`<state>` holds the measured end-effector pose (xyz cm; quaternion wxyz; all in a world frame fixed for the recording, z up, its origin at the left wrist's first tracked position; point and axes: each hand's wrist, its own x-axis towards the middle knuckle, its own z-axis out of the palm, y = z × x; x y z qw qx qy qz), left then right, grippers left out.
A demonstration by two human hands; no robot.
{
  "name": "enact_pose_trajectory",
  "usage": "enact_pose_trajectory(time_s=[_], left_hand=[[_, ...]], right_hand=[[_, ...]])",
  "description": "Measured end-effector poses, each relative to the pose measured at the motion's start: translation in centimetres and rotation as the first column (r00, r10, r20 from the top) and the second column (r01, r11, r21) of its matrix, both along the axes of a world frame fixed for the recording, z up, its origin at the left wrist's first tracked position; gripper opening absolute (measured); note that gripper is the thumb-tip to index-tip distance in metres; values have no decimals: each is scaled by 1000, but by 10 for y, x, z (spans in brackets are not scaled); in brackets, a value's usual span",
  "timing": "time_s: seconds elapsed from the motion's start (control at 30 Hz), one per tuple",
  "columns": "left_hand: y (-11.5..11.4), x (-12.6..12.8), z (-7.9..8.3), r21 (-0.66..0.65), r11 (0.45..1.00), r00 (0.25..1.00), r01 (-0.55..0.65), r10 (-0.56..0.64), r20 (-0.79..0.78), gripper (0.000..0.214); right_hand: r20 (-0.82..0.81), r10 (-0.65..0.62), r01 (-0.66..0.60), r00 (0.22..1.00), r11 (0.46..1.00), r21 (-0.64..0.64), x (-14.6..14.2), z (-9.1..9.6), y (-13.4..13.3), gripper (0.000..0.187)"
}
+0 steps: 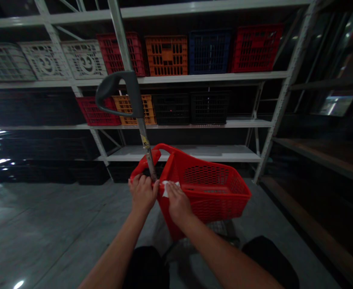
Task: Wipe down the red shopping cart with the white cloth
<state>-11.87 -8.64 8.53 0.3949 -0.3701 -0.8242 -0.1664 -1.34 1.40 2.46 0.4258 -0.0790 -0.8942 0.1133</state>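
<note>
A red plastic shopping cart [218,205] with perforated sides stands in front of me, its basket pointing right. My left hand [143,193] is closed over the cart's red edge near the handle end, fingers curled on top. Just right of it, my right hand [178,200] presses a white wipe [165,188] against the cart's rim; most of the wipe is hidden under the fingers. A metal pole [143,134] with a dark grey loop handle [137,94] rises at a tilt from the cart's handle end, right by my left hand. Where the pole is fixed is hidden.
Behind the cart is a white metal shelf rack [212,76] holding red, orange, blue, black and white crates, such as an orange crate [166,56]. Another dark rack [323,148] runs along the right. Grey concrete floor [58,224] spreads left. My dark-clothed knees flank the cart.
</note>
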Motion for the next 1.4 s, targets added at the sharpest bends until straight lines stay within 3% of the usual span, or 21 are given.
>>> enact_pose_trajectory(time_s=[0.1, 0.17, 0.27, 0.4, 0.47, 0.53, 0.63, 0.77, 0.87, 0.97, 1.07, 1.23, 1.3, 1.4], left_hand=[[0, -4, -1, -3, 1000, 1000, 16, -16, -23, 35], [-1, -10, -2, 0, 1000, 999, 28, -28, -33, 35], [-4, -25, -3, -5, 999, 998, 46, -46, -40, 35], [-3, -41, -3, -17, 996, 996, 82, -83, -29, 37], [-1, -44, -4, -9, 996, 995, 91, -91, -28, 39], [1, -44, -4, 6, 996, 996, 86, -85, -28, 41], [3, -41, -5, 25, 997, 997, 68, -68, -22, 41], [4, -38, -4, 32, 998, 998, 60, -59, -29, 39], [2, -40, -3, 14, 998, 997, 63, -63, -43, 37], [-2, -48, -4, -11, 998, 996, 60, -60, -65, 38], [-7, -63, -5, -36, 998, 996, 53, -55, -75, 40], [-12, -83, 1, -92, 991, 995, 99, -101, -14, 43], [-10, -83, 3, -36, 995, 995, 93, -92, 35, 45], [-3, -67, -4, 187, 982, 983, 21, -54, 175, 58]], right_hand=[[-25, 47, -46, 999, 997, 61, -15, 10, -13, 52], [-2, 21, -21, 1000, 996, 89, -2, 1, 0, 53], [63, -102, 95, 993, 990, 101, 46, -27, 42, 55], [171, -290, 278, 942, 956, 93, 136, -63, 113, 60], [211, -411, 408, 887, 911, 56, 173, -72, 140, 61], [233, -514, 527, 826, 850, 8, 190, -74, 152, 57], [241, -513, 536, 824, 843, -40, 169, -66, 134, 54], [210, -288, 298, 934, 954, -16, 81, -39, 68, 52], [152, -91, 93, 984, 996, -10, 27, -19, 31, 54], [163, -42, 40, 986, 999, 16, 22, -17, 30, 54], [182, -127, 117, 975, 991, 64, 66, -35, 61, 53], [151, -251, 227, 956, 961, 158, 176, -74, 130, 55], [148, -284, 260, 947, 952, 161, 204, -82, 145, 55], [124, -345, 328, 931, 935, 134, 214, -89, 146, 53]])
